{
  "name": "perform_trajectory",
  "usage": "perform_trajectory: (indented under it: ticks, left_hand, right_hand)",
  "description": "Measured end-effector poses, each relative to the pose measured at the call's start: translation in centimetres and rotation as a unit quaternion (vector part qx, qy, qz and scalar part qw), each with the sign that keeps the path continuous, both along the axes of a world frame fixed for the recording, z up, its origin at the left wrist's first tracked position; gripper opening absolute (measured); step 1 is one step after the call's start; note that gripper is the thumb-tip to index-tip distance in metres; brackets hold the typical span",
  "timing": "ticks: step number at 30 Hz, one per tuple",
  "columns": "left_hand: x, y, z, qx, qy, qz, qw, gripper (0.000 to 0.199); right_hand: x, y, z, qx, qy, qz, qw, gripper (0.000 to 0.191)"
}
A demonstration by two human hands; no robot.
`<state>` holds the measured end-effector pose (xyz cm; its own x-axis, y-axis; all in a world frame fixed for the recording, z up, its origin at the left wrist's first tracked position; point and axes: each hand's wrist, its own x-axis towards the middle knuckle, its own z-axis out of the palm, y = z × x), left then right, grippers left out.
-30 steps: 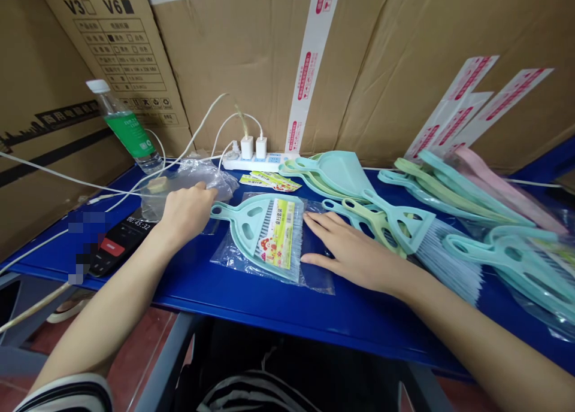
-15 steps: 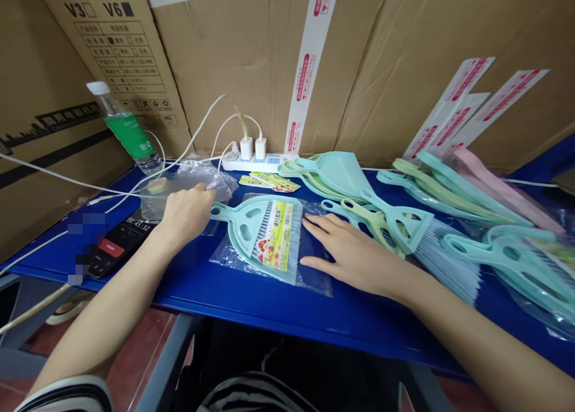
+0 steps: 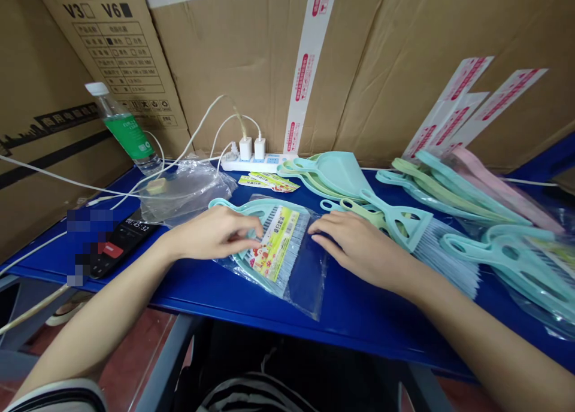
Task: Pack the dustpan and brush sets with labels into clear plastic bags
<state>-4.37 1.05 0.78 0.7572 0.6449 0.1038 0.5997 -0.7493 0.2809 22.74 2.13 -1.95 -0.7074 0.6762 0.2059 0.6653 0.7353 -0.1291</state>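
Turquoise dustpan-and-brush set (image 3: 269, 250) in a clear bag (image 3: 309, 289), lying flat on a blue table (image 3: 350, 334) at the two bare hands.

From left to right: a dark phone (image 3: 119, 244) lies nearest the left edge, with a green-labelled bottle (image 3: 128, 133) behind it; crumpled clear plastic (image 3: 188, 187) follows. The left hand (image 3: 220, 232) lies over the set's handle side, thumb and fingers parted beside the yellow printed label (image 3: 276, 243). The right hand (image 3: 359, 244) is at the bag's far edge, fingers curled and thumb near the forefinger; whether it pinches the film cannot be told. Beyond it lie a loose turquoise brush (image 3: 413, 223), a pink dustpan (image 3: 503, 187) and another bagged set (image 3: 516, 262).
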Motion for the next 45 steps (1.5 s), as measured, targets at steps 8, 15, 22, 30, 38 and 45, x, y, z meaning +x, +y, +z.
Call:
perform_trajectory:
  ticks: [8,15,22,30,38,45]
  left_hand:
    - [0.6,-0.6,-0.6,-0.167,-0.059,-0.102,0.979,0.034]
    - [0.7,-0.6,-0.6,-0.161,-0.045,-0.12,0.979,0.011]
    - [0.8,-0.6,-0.4,-0.161,-0.049,-0.124,0.978,0.004]
    - [0.5,-0.6,-0.5,-0.157,-0.038,-0.107,0.981,0.011]
    - [0.2,-0.4,-0.6,-0.118,-0.05,-0.094,0.987,0.014]
    - [0.0,-0.1,-0.3,-0.067,-0.027,-0.066,0.995,0.019]
  right_hand:
    - [0.5,1.9,-1.5,0.045,0.106,-0.062,0.991,0.024]
    - [0.4,2.4,-2.7,0.04,0.082,-0.031,0.995,0.039]
    - [0.4,2.5,-2.2,0.025,0.069,-0.017,0.997,0.041]
    - [0.7,1.9,-1.1,0.04,0.021,-0.037,0.998,0.043]
    - [1.3,1.4,-0.3,0.044,-0.047,-0.064,0.996,0.05]
    - [1.8,0.9,0.2,0.067,-0.056,-0.058,0.995,0.06]
